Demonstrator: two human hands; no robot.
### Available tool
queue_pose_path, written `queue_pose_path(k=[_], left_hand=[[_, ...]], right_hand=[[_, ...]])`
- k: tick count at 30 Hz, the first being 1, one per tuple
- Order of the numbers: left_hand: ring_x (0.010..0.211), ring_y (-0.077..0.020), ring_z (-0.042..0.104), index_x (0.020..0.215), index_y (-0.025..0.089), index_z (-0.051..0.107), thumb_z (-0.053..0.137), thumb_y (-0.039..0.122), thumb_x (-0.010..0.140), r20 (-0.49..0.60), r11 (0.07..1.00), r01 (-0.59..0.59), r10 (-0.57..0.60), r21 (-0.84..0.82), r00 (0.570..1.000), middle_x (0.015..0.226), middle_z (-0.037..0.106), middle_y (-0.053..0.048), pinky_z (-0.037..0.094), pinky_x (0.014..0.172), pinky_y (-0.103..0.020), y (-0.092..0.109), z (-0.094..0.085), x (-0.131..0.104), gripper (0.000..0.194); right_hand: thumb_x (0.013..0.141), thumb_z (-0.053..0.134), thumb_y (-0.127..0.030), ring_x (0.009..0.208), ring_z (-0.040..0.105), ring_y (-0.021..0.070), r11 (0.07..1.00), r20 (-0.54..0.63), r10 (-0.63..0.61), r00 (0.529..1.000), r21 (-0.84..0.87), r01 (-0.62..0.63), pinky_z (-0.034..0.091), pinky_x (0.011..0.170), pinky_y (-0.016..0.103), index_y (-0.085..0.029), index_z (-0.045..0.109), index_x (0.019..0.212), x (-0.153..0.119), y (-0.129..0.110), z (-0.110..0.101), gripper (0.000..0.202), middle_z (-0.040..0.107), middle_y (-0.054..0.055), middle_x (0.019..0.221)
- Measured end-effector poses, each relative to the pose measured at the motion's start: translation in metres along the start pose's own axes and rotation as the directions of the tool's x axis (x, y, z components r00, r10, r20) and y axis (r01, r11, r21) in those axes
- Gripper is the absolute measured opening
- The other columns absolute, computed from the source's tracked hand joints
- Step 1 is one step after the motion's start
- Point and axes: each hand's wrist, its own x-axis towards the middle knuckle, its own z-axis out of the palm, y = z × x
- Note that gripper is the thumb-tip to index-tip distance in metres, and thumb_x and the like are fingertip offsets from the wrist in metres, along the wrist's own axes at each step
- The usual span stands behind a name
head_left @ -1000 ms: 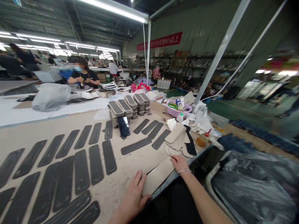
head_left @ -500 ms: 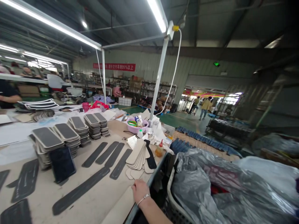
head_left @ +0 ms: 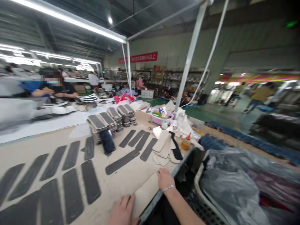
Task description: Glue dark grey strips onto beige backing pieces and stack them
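Note:
A long beige strip (head_left: 146,193) lies along the table's near right edge, between my two hands. My right hand (head_left: 165,179), with a bracelet at the wrist, has its fingers bent over the strip's far end. At the near end, my left hand (head_left: 123,210) rests with its fingers stretched out along the strip's left side; its lower part is cut off by the frame. Beyond my right hand lies a fanned pile of beige strips (head_left: 162,144), with a black strip (head_left: 175,147) beside it. Several dark grey strips (head_left: 122,162) are spread flat over the table (head_left: 110,193).
Stacks of grey-faced pieces (head_left: 97,122) stand farther back, a dark glossy panel (head_left: 107,142) leaning there. A purple basin (head_left: 161,120) and a red-tipped bottle (head_left: 186,142) sit near the post (head_left: 191,56). Right of the table is a plastic-filled crate (head_left: 199,178). A co-worker (head_left: 58,87) sits at far left.
The view has turned left and down, bringing more grey strips and a co-worker into sight. My left hand has come into view at the beige strip; my right hand stays at its far end.

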Motion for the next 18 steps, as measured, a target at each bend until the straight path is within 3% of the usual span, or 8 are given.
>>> queue_pose_path(k=[4, 10, 14, 18], left_hand=[[0.110, -0.0292, 0.046, 0.130, 0.019, 0.046, 0.055, 0.047, 0.068, 0.030, 0.993, 0.036, -0.033, -0.108, 0.999, 0.122, 0.053, -0.012, 0.038, 0.095, -0.039, 0.012, -0.023, -0.004, 0.068], [0.104, -0.0258, 0.047, 0.125, 0.019, 0.049, 0.053, 0.046, 0.074, -0.046, 0.984, -0.013, 0.005, -0.176, 0.999, 0.116, 0.054, -0.010, 0.040, 0.094, -0.036, 0.010, -0.026, -0.009, 0.057], [0.096, -0.0207, 0.053, 0.116, 0.017, 0.056, 0.042, 0.032, 0.084, -0.146, 0.993, 0.034, -0.051, -0.117, 0.988, 0.105, 0.059, -0.010, 0.043, 0.088, -0.032, -0.018, -0.037, 0.009, 0.038], [0.090, -0.0184, 0.056, 0.100, 0.015, 0.064, 0.035, 0.023, 0.087, -0.206, 0.982, 0.180, -0.165, 0.055, 0.965, 0.093, 0.061, -0.009, 0.044, 0.085, -0.030, -0.073, -0.063, 0.044, 0.033]], right_hand=[[0.089, 0.036, -0.025, 0.082, 0.058, 0.0178, 0.995, 0.023, -0.076, 0.997, -0.070, 0.077, 0.039, 0.074, 0.027, -0.020, 0.056, 0.089, 0.007, 0.008, 0.013, 0.020, 0.060, 0.007, 0.086], [0.090, 0.034, -0.027, 0.077, 0.058, 0.0189, 0.985, 0.016, -0.134, 0.991, -0.110, 0.135, 0.038, 0.070, 0.029, -0.021, 0.053, 0.089, 0.007, 0.014, 0.018, 0.020, 0.059, 0.006, 0.085], [0.090, 0.033, -0.027, 0.076, 0.058, 0.0198, 0.981, 0.015, -0.147, 0.989, -0.126, 0.148, 0.038, 0.069, 0.030, -0.020, 0.053, 0.090, 0.007, 0.017, 0.022, 0.021, 0.059, 0.007, 0.085], [0.090, 0.035, -0.028, 0.075, 0.058, 0.0191, 0.982, 0.008, -0.156, 0.988, -0.107, 0.156, 0.039, 0.069, 0.029, -0.020, 0.053, 0.091, 0.013, 0.019, 0.026, 0.020, 0.059, 0.006, 0.084]])
